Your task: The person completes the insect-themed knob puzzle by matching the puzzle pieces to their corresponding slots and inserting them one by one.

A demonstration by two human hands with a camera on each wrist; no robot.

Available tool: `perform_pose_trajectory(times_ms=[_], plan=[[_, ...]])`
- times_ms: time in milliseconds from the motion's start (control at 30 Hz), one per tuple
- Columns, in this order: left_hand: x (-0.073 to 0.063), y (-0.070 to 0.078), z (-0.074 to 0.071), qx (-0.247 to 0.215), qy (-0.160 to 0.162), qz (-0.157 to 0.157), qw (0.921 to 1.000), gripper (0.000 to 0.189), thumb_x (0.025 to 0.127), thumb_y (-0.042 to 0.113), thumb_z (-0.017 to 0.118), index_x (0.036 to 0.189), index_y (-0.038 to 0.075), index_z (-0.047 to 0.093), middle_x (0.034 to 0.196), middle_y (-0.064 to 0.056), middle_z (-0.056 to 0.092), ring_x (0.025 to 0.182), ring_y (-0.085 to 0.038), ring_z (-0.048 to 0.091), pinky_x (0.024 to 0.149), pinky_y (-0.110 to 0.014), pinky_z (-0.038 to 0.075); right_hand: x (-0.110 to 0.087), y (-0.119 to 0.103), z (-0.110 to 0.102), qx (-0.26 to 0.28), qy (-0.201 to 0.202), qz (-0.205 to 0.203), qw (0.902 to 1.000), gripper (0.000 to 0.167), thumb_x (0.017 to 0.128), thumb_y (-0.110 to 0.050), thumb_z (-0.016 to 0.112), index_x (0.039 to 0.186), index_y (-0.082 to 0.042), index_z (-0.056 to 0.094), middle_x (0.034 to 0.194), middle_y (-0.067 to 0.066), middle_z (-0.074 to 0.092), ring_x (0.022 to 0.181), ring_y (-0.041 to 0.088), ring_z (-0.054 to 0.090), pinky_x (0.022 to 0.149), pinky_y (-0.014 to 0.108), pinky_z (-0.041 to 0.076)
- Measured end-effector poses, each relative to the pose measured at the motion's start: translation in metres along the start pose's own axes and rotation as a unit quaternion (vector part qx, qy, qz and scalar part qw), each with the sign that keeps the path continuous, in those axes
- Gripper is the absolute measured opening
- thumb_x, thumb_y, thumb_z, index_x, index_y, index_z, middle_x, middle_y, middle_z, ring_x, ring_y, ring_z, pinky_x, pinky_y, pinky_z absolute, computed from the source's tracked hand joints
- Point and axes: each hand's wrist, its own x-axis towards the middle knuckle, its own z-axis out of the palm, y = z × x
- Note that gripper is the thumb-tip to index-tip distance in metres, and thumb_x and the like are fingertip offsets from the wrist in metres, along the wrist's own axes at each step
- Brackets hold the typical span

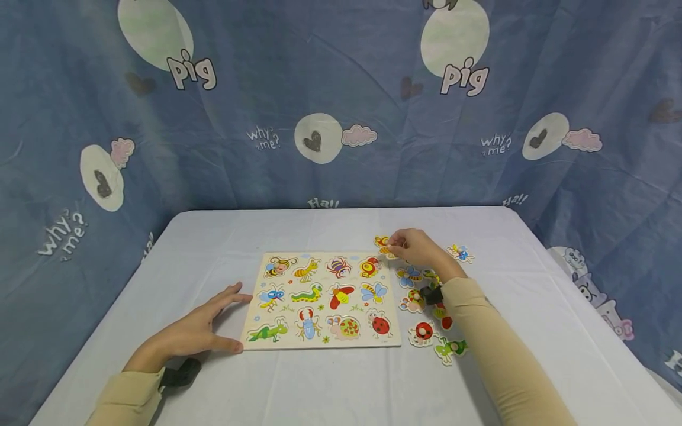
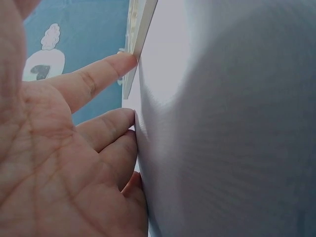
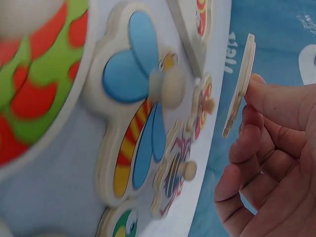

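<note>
A flat wooden puzzle board (image 1: 321, 348) with printed insects lies on the table. My left hand (image 1: 205, 322) is spread at its left side, thumb and index fingertip touching the edge; the left wrist view shows a fingertip against the board's edge (image 2: 143, 37). Beyond the board's back right corner, my right hand (image 1: 418, 247) pinches a thin wooden puzzle piece (image 3: 242, 86) between thumb and fingers. It appears edge-on in the right wrist view, so its picture cannot be told. Below it lies a red-and-yellow knobbed piece (image 3: 197, 111).
Right of the board lie several loose knobbed pieces: a dragonfly (image 1: 408, 276), a snail (image 1: 411, 302), a ladybug (image 1: 422, 334) and a grasshopper (image 1: 450, 349). Another blue-and-yellow insect piece (image 1: 460, 253) lies farther right. A blue printed curtain (image 1: 341, 77) hangs behind the white table (image 1: 319, 390).
</note>
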Motion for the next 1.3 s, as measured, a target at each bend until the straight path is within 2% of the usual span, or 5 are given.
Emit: perform_pose_trajectory(times_ms=[433, 767, 1033, 1300], plan=[[-0.001, 0.001, 0.0, -0.002, 0.0, -0.001, 1.0, 0.1, 0.072, 0.033, 0.099, 0.158, 0.017, 0.051, 0.178, -0.029, 0.013, 0.161, -0.062, 0.008, 0.119, -0.087, 0.013, 0.013, -0.016, 0.01, 0.002, 0.003, -0.024, 0.9997, 0.017, 0.108, -0.018, 0.066, 0.112, -0.002, 0.072, 0.096, 0.008, 0.07, 0.084, 0.017, 0.059, 0.076, 0.029, 0.051], [-0.001, 0.0, 0.0, -0.001, 0.002, 0.007, 1.0, 0.099, 0.072, 0.033, 0.099, 0.158, 0.018, 0.051, 0.178, -0.028, 0.014, 0.161, -0.062, 0.009, 0.119, -0.087, 0.014, 0.021, -0.029, 0.02, 0.02, -0.01, -0.013, 0.9997, 0.018, 0.108, -0.019, 0.065, 0.113, -0.004, 0.073, 0.098, 0.008, 0.071, 0.086, 0.017, 0.06, 0.079, 0.029, 0.053], [-0.001, -0.002, 0.0, 0.008, 0.002, 0.002, 1.0, 0.1, 0.072, 0.035, 0.098, 0.158, 0.019, 0.051, 0.178, -0.028, 0.014, 0.161, -0.061, 0.009, 0.119, -0.087, 0.014, 0.028, -0.039, 0.027, 0.022, -0.017, -0.025, 0.9993, 0.018, 0.108, -0.019, 0.066, 0.113, -0.004, 0.073, 0.096, 0.007, 0.071, 0.082, 0.015, 0.06, 0.076, 0.027, 0.052], [-0.001, -0.002, 0.0, -0.002, 0.002, 0.008, 1.0, 0.1, 0.072, 0.034, 0.099, 0.158, 0.017, 0.051, 0.178, -0.028, 0.013, 0.161, -0.061, 0.008, 0.119, -0.087, 0.013, 0.03, -0.051, 0.033, 0.015, -0.029, -0.023, 0.9992, 0.018, 0.107, -0.019, 0.068, 0.115, -0.004, 0.074, 0.098, 0.008, 0.072, 0.08, 0.014, 0.058, 0.072, 0.024, 0.05]])
